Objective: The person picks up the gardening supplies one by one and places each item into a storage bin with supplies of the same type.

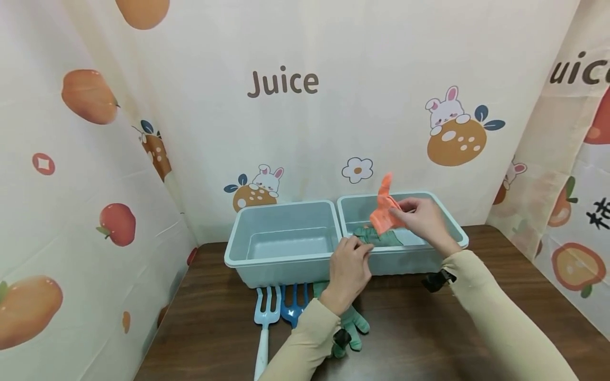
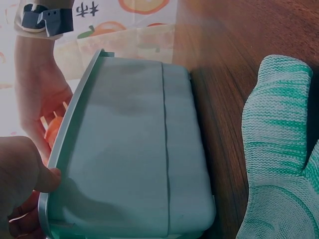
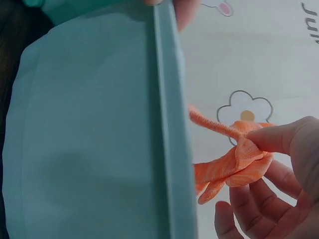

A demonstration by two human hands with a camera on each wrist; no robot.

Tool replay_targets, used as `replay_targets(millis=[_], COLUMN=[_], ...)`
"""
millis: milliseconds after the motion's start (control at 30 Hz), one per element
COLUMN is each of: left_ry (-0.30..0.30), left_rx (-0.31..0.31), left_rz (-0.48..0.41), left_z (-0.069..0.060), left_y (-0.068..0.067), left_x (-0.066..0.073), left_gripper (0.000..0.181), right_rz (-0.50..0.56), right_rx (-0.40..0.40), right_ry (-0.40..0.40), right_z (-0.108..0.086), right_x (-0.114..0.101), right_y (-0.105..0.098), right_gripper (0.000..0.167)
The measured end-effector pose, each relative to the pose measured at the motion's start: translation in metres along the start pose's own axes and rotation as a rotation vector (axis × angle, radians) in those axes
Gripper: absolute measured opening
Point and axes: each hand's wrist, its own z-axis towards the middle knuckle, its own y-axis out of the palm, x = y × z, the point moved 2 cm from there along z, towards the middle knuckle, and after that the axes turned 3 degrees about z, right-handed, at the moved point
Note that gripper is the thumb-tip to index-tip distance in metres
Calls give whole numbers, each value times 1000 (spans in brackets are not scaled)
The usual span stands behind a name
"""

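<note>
My right hand [image 1: 424,219] pinches a bright orange knit glove [image 1: 385,211] between thumb and fingers, lifted above the right pale blue-green bin [image 1: 405,262]. Part of the glove hangs below the bin rim in the right wrist view. My left hand [image 1: 350,272] grips that bin's front rim near its left corner, with the thumb [image 2: 47,179] on the outer wall and other fingers over the inner side. Inside the bin lies a green glove [image 1: 381,238], with a small orange patch beside it; the left hand hides part of it.
A matching left bin [image 1: 286,270] stands beside the right one. In front lie a light blue hand fork [image 1: 268,312], a darker blue fork [image 1: 292,312] and another green glove [image 1: 353,325], partly under my left arm. A printed curtain [image 1: 305,137] hangs behind the bins.
</note>
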Motion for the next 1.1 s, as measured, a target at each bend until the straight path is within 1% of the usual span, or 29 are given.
replay_targets(millis=[100, 200, 267, 367, 600, 733, 967, 1100], left_ry=[2, 16, 21, 13, 1, -3, -9, -12], left_rx=[-12, -19, -18, -10, -27, -31, -22, -27], left_rz=[9, 13, 15, 9, 7, 12, 8, 9], left_z=[-1, -1, -1, -2, -2, -2, -2, -2], left_y=[0, 0, 0, 1, 2, 2, -1, -1], left_x=[0, 1, 2, 3, 1, 1, 0, 0], left_gripper=[13, 13, 13, 13, 13, 13, 14, 14], right_rz=[-35, -46, -55, -67, -97, -91, -91, -86], right_rx=[26, 26, 16, -9, -60, -70, -91, -99], right_ry=[-5, 14, 30, 40, 29, 26, 45, 42], right_z=[0, -2, -2, -2, -4, -5, -5, -6], right_x=[3, 7, 10, 12, 15, 15, 14, 13], right_y=[5, 7, 8, 9, 13, 14, 16, 18], right_gripper=[42, 43, 45, 47, 40, 41, 46, 44])
